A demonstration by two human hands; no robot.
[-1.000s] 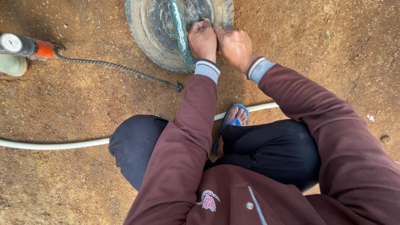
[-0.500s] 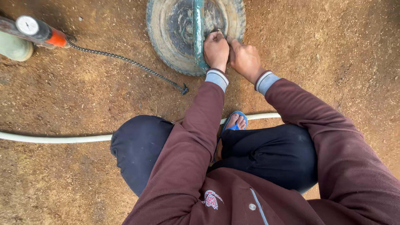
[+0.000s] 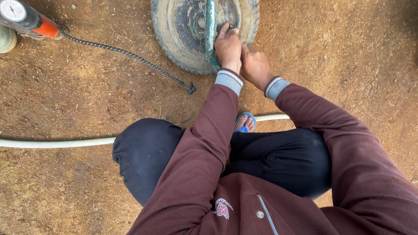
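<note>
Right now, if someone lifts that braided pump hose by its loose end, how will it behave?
The braided hose would probably sag and swing: it already lies in a slack curve on the dirt. It looks thin, so likely light. Its far end joins the pump, which may tug or tip when pulled.

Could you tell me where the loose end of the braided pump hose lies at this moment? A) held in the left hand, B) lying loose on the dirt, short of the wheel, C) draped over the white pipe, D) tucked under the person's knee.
B: the braided hose runs from the pump and its tip lies on the dirt, apart from the wheel, while the left hand and right hand rest on the wheel.
</note>
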